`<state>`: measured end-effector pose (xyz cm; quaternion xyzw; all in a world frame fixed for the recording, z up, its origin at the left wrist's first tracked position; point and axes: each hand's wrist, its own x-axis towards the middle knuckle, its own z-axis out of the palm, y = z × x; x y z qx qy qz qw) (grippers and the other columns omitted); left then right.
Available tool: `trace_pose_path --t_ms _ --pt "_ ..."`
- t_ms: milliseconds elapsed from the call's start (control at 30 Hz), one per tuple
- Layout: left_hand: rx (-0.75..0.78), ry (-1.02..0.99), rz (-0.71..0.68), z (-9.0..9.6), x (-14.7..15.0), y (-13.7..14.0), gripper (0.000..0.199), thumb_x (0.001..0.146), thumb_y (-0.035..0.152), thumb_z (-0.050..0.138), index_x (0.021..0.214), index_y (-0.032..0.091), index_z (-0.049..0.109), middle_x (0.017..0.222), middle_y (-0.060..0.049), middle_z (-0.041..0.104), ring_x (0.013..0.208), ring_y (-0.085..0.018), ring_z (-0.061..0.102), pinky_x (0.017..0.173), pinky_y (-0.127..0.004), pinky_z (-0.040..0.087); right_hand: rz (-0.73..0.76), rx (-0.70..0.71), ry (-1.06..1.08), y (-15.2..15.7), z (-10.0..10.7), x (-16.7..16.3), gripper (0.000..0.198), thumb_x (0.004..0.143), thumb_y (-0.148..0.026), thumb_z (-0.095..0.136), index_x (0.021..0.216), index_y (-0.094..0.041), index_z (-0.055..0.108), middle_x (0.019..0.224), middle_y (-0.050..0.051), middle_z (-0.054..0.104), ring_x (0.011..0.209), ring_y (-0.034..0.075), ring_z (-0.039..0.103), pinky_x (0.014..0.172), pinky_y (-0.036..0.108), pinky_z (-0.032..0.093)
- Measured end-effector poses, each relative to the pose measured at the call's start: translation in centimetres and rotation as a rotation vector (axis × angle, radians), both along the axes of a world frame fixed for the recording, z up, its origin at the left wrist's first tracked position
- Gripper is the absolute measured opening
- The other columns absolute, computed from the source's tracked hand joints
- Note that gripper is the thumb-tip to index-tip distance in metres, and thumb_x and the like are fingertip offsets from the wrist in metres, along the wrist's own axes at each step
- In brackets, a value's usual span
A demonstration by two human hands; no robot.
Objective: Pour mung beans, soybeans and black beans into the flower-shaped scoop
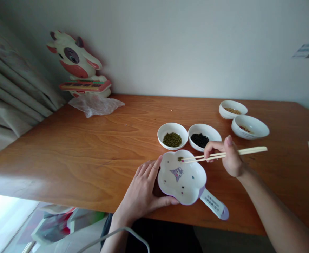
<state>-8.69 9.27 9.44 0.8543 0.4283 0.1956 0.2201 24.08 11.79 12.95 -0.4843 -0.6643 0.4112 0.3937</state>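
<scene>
My left hand (146, 188) grips the left side of a white, flower-shaped bowl with a handle (170, 188), its thumb along the near rim. A cartoon figure is printed inside the bowl, and its purple-tipped handle points to the lower right. In my right hand (228, 156) is a pair of chopsticks (251, 150), their tips inside the bowl near its far rim. Beside the tips lie a few small green beans (180, 159). Just behind stand a white bowl of green beans (172, 140) and a white bowl of black beans (199, 140).
Farther right on the wooden table (112, 140) stand a white bowl with yellowish grains (232, 110) and another white bowl with reddish pieces (245, 129). A cow-shaped toy keyboard (84, 84) and a clear plastic bag (98, 104) are at the back left. A cable (123, 229) crosses my left forearm.
</scene>
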Motion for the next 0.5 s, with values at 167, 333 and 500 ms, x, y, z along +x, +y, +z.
trace_pose_path --t_ms 167,333,500 --pt "0.003 -0.003 0.004 -0.13 -0.03 0.00 0.122 0.071 0.084 0.071 0.165 0.025 0.020 0.156 -0.019 0.049 0.142 -0.039 0.049 0.118 -0.059 0.039 -0.003 -0.005 -0.004 0.04 -0.13 0.04 0.087 0.099 -0.076 0.009 0.072 -0.021 0.071 0.066 0.010 0.067 0.063 0.024 0.060 0.063 0.040 0.045" --pt "0.010 -0.007 0.004 -0.21 -0.06 0.03 0.122 0.071 0.084 0.071 0.165 0.025 0.021 0.157 -0.019 0.049 0.142 -0.039 0.048 0.118 -0.058 0.038 -0.018 0.020 -0.010 -0.07 -0.20 -0.19 0.086 0.100 -0.074 0.008 0.072 -0.022 0.071 0.066 0.009 0.067 0.064 0.024 0.061 0.063 0.040 0.046" --pt "0.004 -0.006 0.007 -0.23 -0.04 0.01 0.123 0.071 0.084 0.071 0.165 0.025 0.020 0.157 -0.018 0.048 0.142 -0.038 0.048 0.119 -0.057 0.038 -0.036 0.029 -0.024 -0.07 -0.26 -0.35 0.085 0.100 -0.074 0.010 0.072 -0.023 0.072 0.063 0.008 0.067 0.061 0.023 0.060 0.061 0.040 0.046"
